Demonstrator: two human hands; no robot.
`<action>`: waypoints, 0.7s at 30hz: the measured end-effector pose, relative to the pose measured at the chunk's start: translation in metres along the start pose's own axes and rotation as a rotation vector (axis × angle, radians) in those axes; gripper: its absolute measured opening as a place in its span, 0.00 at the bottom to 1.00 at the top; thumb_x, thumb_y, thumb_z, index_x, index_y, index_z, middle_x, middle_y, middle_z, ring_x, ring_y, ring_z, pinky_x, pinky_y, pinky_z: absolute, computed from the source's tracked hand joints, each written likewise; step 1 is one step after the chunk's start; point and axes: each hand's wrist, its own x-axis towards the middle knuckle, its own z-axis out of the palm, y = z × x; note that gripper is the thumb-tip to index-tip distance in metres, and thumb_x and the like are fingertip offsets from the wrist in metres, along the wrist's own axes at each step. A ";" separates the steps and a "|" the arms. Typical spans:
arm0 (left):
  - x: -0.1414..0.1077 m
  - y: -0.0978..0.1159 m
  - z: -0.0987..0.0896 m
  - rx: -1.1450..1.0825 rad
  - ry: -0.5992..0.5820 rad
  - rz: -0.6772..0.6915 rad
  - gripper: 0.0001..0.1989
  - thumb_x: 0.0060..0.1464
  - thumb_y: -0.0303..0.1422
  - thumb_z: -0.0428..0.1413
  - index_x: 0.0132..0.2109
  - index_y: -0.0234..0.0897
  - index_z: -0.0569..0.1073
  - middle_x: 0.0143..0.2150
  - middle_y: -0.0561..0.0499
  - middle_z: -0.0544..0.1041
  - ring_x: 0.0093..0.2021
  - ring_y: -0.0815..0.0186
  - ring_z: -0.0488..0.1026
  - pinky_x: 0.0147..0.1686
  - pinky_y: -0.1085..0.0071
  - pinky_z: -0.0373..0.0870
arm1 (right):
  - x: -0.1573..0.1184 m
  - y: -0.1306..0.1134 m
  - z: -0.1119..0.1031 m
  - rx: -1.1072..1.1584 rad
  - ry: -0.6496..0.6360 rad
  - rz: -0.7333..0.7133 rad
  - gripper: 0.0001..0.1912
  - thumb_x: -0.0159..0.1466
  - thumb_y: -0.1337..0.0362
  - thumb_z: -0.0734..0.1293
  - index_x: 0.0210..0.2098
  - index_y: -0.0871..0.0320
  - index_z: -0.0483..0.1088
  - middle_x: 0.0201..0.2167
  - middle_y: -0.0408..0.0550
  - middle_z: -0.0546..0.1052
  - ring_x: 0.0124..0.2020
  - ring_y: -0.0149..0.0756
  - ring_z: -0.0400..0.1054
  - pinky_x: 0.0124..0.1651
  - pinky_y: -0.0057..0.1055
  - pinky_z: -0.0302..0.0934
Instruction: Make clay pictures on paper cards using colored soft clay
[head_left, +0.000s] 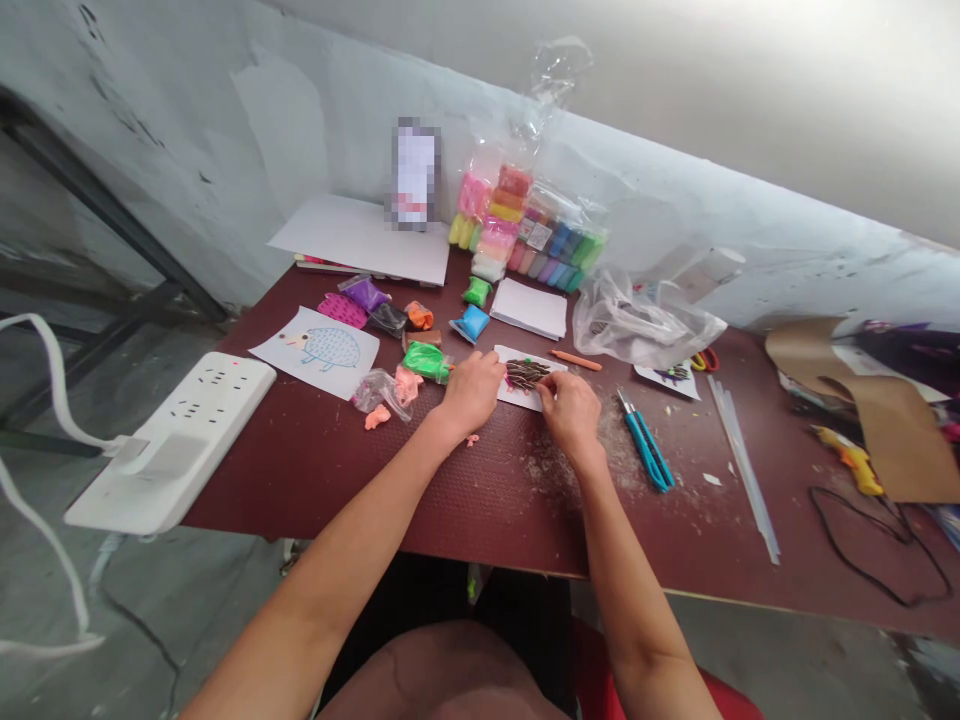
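On the table lies a small white card [513,395] bearing dark brown, twig-like strips [527,373] with a bit of green at the top. My left hand [472,392] has its fingers curled together on the card's left edge. At the right end of the strips, my right hand [571,408] is closed in a pinch; whatever is between its fingertips is hidden. Left of my hands are a green clay packet [426,361] and lumps of peach clay [407,384]. A paper with a blue hedgehog-like drawing [330,347] lies farther left.
A teal pair of craft scissors or cutter [646,440] lies right of my right hand. Behind are an orange stick [576,360], a paper stack [529,308], a crumpled plastic bag [637,320] and bagged colored clay [555,245]. A white power strip [214,440] sits at the left edge; clear glue sticks [742,470] lie right.
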 end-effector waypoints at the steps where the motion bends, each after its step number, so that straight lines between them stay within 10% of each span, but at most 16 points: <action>1: 0.000 0.000 0.000 0.001 0.002 0.001 0.19 0.71 0.23 0.45 0.53 0.33 0.80 0.55 0.41 0.78 0.55 0.54 0.73 0.51 0.62 0.72 | 0.001 0.000 0.000 0.001 0.001 -0.004 0.07 0.69 0.66 0.68 0.38 0.55 0.80 0.43 0.54 0.83 0.48 0.47 0.75 0.46 0.36 0.63; 21: 0.000 -0.001 0.000 -0.006 0.010 0.003 0.18 0.71 0.22 0.45 0.53 0.33 0.80 0.55 0.41 0.78 0.55 0.54 0.73 0.52 0.61 0.72 | 0.000 0.017 -0.004 0.213 0.128 -0.002 0.09 0.66 0.63 0.65 0.37 0.55 0.78 0.39 0.54 0.85 0.39 0.46 0.77 0.44 0.38 0.64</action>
